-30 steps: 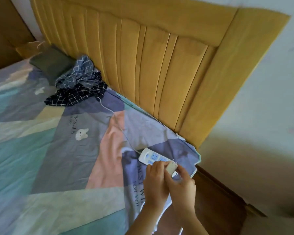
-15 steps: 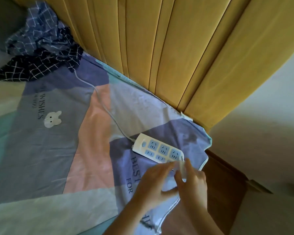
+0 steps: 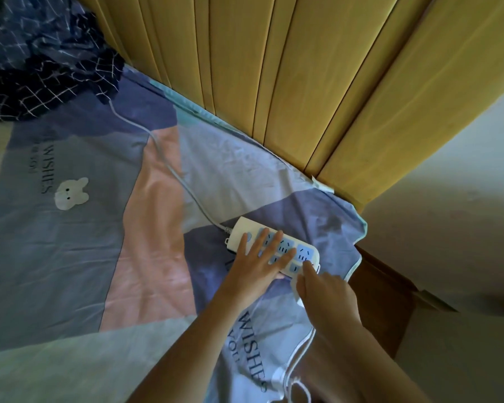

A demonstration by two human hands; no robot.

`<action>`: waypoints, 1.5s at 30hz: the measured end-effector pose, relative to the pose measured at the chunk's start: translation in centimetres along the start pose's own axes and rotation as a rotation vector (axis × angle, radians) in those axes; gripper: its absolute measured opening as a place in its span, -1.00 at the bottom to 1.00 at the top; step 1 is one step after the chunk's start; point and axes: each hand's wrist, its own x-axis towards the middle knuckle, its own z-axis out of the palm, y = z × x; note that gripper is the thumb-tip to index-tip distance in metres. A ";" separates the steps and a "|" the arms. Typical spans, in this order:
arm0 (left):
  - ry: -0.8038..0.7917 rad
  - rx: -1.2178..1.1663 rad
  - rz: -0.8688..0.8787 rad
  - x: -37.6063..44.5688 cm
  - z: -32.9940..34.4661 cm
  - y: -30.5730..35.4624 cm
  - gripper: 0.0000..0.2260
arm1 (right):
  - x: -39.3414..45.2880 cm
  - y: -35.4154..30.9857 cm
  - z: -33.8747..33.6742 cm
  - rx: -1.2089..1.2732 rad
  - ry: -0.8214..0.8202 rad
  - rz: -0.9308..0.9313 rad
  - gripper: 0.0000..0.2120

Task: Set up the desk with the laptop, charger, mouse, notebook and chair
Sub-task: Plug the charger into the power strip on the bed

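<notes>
We saw the big yellow headboard (image 3: 274, 82) fill the top of the frame, slanting from the upper left down to the right. Below it the bed sheet (image 3: 85, 242) filled the left and the middle. A dark checked cloth (image 3: 41, 68) lay bunched in the upper left corner.

The white power strip (image 3: 303, 251) lay flat on the sheet, a little right of the middle and low in the frame. Its long side ran from upper left to lower right. Its gray cord (image 3: 169, 167) ran off from the upper left end, up toward the checked cloth.

Our left hand (image 3: 259, 263) lay flat on the strip with the fingers spread apart, pressing it down. Our right hand (image 3: 326, 295) was at the lower right end of the strip, so it was the nearer one to the last socket (image 3: 304, 253). It was closed around the charger; we could see only a bit of white under the fingers. A white charger cable (image 3: 300, 356) trailed from that hand to the bottom of the frame.

We thought the plug had to go up and left a tiny bit, into that end socket. The edge of the bed was just to the right of the strip, with the brown bed frame (image 3: 384, 295) below it, so there was little room on that side. The left had lots of open sheet.
</notes>
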 end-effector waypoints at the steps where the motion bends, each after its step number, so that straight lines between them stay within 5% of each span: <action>1: -0.004 -0.002 -0.014 0.0 0.0 0.0 -0.50 | 0.4 -0.1 0.0 -0.065 -0.029 -0.052 -0.68; 8: -0.142 -0.076 -0.055 0.3 -0.4 -0.1 -0.30 | 3.1 -1.2 2.3 -0.105 -0.177 -0.066 -0.59; 14: -0.221 -0.081 -0.087 1.1 -0.8 0.0 -0.34 | 5.3 -0.6 1.4 0.050 -0.235 0.077 -0.58; 21: -0.128 -0.114 -0.057 0.9 -0.1 0.3 -0.45 | 5.8 -1.5 0.3 0.117 -0.333 0.159 -0.51; 30: 0.181 -0.343 -0.283 0.1 -3.1 1.5 -0.66 | 1.8 -0.5 -0.5 0.415 0.000 0.202 -0.52; 36: 0.234 -0.814 -0.485 0.4 -7.3 6.1 -0.63 | -3.3 0.0 1.7 0.692 0.276 0.207 -0.72; 39: 0.215 -0.683 -0.414 0.4 -7.8 7.3 -0.59 | -4.4 -0.2 2.8 0.757 0.432 0.177 -0.57; 45: 0.272 -0.649 -0.532 0.9 -9.7 10.8 -0.47 | -7.2 0.9 1.2 0.737 0.736 0.181 -0.61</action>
